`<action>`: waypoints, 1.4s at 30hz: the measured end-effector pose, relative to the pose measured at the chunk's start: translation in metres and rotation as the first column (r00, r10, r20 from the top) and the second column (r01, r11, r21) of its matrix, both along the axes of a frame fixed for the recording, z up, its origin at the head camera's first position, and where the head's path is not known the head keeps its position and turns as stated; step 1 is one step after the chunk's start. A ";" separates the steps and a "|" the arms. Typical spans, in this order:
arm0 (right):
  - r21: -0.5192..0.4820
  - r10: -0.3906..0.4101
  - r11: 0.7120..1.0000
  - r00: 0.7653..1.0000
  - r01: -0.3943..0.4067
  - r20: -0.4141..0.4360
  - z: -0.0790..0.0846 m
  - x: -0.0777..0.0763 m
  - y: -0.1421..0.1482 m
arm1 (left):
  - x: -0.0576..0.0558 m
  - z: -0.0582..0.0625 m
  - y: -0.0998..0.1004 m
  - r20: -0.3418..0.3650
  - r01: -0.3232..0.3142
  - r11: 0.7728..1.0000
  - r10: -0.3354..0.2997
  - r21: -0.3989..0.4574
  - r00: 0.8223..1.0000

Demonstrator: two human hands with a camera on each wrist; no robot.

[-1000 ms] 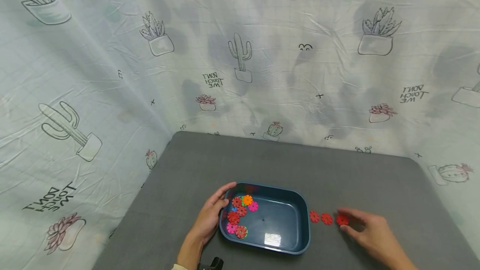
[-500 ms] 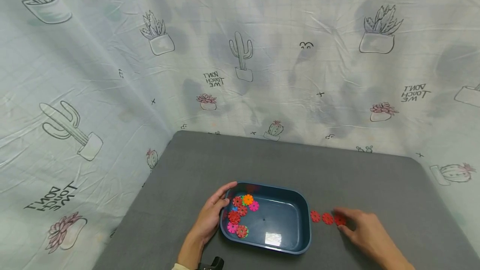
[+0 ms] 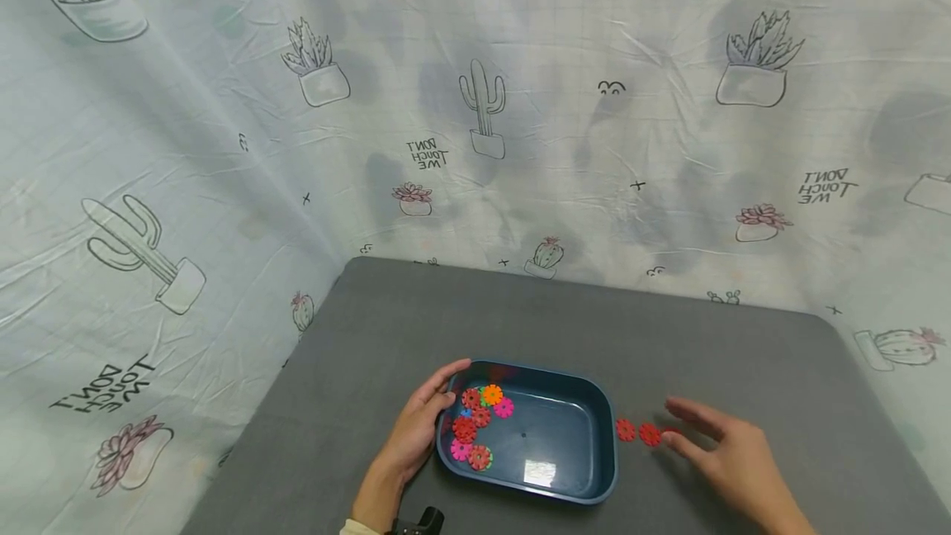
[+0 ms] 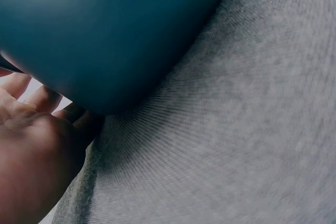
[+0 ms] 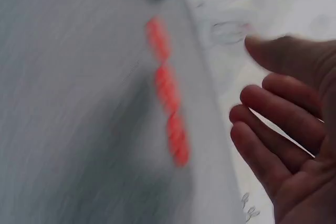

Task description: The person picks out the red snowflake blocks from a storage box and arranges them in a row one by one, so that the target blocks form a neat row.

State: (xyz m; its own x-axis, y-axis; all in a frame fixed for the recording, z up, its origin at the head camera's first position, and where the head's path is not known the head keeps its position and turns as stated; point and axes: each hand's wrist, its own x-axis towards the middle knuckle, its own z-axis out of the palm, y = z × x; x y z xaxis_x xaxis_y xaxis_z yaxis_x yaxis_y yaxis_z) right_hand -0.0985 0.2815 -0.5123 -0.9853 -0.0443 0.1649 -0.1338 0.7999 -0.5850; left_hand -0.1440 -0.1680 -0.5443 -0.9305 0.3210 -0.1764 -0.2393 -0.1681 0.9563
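A dark blue tray (image 3: 520, 499) sits on the grey table, with several flower-shaped plastic discs (image 3: 480, 458) in red, pink, orange, green and blue gathered at its left end. My left hand (image 3: 411, 429) grips the tray's left side, thumb over the rim; the left wrist view has its fingers against the tray's outer wall. Right of the tray, three red flower-shaped discs (image 5: 167, 88) lie in a row. Over the right end of that row hovers my right hand (image 3: 731, 452), thumb and fingers apart, holding nothing. Its thumb partly hides the third disc in the head view.
Grey cloth (image 3: 416, 312) covers the table, and a pale curtain (image 3: 565, 139) printed with cactus drawings hangs behind and at the sides. A dark wrist strap (image 3: 423, 521) shows at the bottom edge near my left arm.
My right hand slid the third red disc left against the second one, then let go and lifted off with its fingers spreading. The left hand and tray stayed in place.
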 end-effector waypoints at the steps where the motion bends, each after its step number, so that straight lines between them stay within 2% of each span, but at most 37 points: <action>1: -0.066 -0.004 0.998 1.000 0.006 0.024 0.004 0.000 -0.003 | 0.000 0.000 0.000 0.000 -0.001 1.000 0.001 -0.002 1.000; 3: -0.209 0.003 0.978 0.997 0.014 0.080 0.012 0.001 -0.008 | 0.000 0.000 0.000 0.001 0.000 1.000 0.000 -0.002 1.000; 5: -0.330 0.035 0.944 0.992 0.006 0.119 0.020 0.002 -0.013 | 0.000 -0.001 0.000 -0.002 0.002 1.000 -0.002 0.000 1.000; 9: -0.494 0.122 0.868 0.983 -0.037 0.140 0.031 0.003 -0.025 | 0.000 -0.001 0.000 -0.007 0.006 1.000 -0.006 0.008 1.000; 15: -0.601 0.266 0.778 0.963 -0.183 0.050 0.035 -0.005 -0.051 | 0.000 0.000 -0.001 -0.004 0.000 1.000 0.000 -0.001 1.000; 18: -0.619 0.332 0.743 0.943 -0.254 0.012 0.032 -0.013 -0.068 | 0.000 0.000 -0.001 -0.003 -0.001 1.000 0.001 -0.006 1.000; 22: -0.652 0.404 0.692 0.915 -0.309 -0.005 0.030 -0.023 -0.093 | 0.000 0.000 0.000 -0.002 0.000 1.000 0.000 -0.007 1.000; 28: -0.692 0.477 0.653 0.877 -0.307 0.061 0.029 -0.031 -0.132 | 0.000 0.000 0.001 0.007 0.003 1.000 -0.003 0.008 1.000; 31: -0.708 0.510 0.629 0.858 -0.322 0.064 0.026 -0.032 -0.152 | 0.000 -0.001 0.001 0.013 0.005 1.000 -0.005 0.014 1.000; 34: -0.714 0.531 0.617 0.845 -0.329 0.069 0.023 -0.033 -0.173 | 0.000 0.000 0.001 0.008 0.002 1.000 -0.002 0.008 1.000; 39: -0.723 0.562 0.605 0.822 -0.334 0.091 0.018 -0.036 -0.205 | -0.001 0.000 0.000 0.001 0.007 1.000 -0.007 0.004 1.000; 41: -0.716 0.571 0.606 0.816 -0.346 0.088 0.015 -0.038 -0.215 | -0.001 0.000 0.000 -0.002 0.012 1.000 -0.012 0.005 1.000; 42: -0.705 0.569 0.616 0.817 -0.351 0.091 0.013 -0.039 -0.219 | -0.001 0.000 0.000 -0.004 0.012 1.000 -0.012 0.002 1.000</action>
